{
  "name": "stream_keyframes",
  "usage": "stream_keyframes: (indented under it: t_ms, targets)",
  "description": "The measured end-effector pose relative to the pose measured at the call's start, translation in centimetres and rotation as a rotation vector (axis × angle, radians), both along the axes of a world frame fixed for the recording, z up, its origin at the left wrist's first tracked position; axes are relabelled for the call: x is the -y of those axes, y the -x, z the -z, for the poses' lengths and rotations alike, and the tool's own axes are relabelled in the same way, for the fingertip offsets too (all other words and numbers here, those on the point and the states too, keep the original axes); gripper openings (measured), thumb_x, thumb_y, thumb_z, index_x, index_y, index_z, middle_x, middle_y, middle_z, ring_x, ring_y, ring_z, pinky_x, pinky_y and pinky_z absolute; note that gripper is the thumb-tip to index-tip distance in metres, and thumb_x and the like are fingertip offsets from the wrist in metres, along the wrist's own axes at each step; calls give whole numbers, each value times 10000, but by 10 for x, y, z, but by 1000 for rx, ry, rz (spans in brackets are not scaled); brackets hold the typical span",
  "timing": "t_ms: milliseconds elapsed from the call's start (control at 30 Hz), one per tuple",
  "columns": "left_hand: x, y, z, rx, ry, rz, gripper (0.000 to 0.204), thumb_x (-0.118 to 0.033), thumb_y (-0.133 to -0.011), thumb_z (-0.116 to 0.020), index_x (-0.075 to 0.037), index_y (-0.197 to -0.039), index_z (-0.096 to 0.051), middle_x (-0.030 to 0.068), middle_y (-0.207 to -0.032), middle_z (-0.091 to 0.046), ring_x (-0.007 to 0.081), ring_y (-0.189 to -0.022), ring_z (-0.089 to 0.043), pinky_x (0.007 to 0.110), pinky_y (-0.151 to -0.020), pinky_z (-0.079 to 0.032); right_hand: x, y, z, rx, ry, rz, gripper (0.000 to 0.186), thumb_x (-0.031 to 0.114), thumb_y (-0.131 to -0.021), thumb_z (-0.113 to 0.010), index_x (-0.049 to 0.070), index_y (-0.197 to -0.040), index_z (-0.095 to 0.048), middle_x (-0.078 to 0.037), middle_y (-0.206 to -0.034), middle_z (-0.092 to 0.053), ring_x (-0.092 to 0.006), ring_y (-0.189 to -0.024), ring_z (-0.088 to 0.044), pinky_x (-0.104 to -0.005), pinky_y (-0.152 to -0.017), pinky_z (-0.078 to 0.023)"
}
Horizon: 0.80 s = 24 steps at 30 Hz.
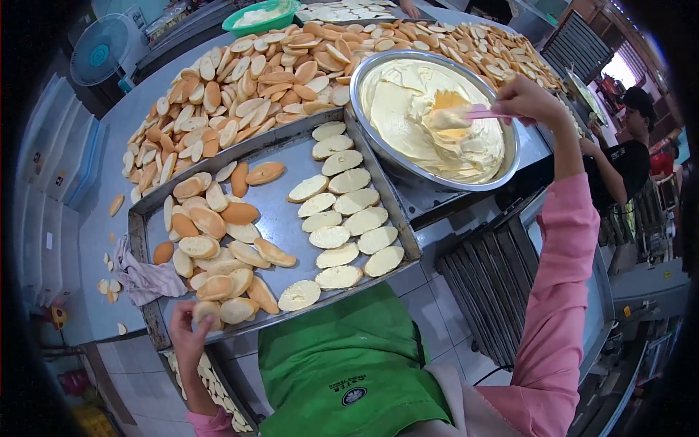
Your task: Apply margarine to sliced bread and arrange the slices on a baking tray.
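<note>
My right hand (528, 98) grips a pink-handled spatula (486, 113), whose cream-coated end is in a large steel bowl (393, 131) of pale yellow cream, with a deeper yellow patch beside it. My left hand (191, 328) pinches an oval bread slice (206, 315) at the near left corner of a metal tray (391, 175). The tray's left part holds loose bread slices (207, 218) in a heap; its right part has rows of slices (364, 218) covered with pale spread. A crumpled striped cloth (145, 269) lies over the tray's left edge.
A big heap of bread slices (262, 87) covers the back of the table (95, 175). A green basin (258, 22) and a fan (100, 51) stand behind, plastic containers (54, 160) left. Stacked trays (484, 284) are below right. A co-worker (619, 167) stands at the right.
</note>
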<state>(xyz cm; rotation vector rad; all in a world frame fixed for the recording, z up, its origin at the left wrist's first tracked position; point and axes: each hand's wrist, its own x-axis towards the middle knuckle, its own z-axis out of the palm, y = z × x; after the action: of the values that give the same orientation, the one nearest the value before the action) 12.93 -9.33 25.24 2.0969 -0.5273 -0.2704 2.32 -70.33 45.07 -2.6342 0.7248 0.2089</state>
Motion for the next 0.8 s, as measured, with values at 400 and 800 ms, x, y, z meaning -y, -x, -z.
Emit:
stream_keyframes:
  t_ms: [400,800]
  targets:
    - [135,21,-45,-927,1089,58,511,-216,-918,-385,-1,-1335,-181,195,-1313,-343,301,-1166,-419,400,-955,-392,-220,39,137,765,-733,-126,95,-22,-751,-588,-12,-834,-632,-50,-712,-612,-85,-618,-540,-184,-518,-405]
    - [127,30,-33,-885,1075,117,714,-63,-790,-598,-80,-1357,-164,127,-1268,-398,225,-1122,-467,367,-913,-439,-251,18,183,870,-398,-278,203,-59,-662,-648,16,-849,-668,-81,-823,-614,-142,-732,-567,-235,-623,-454]
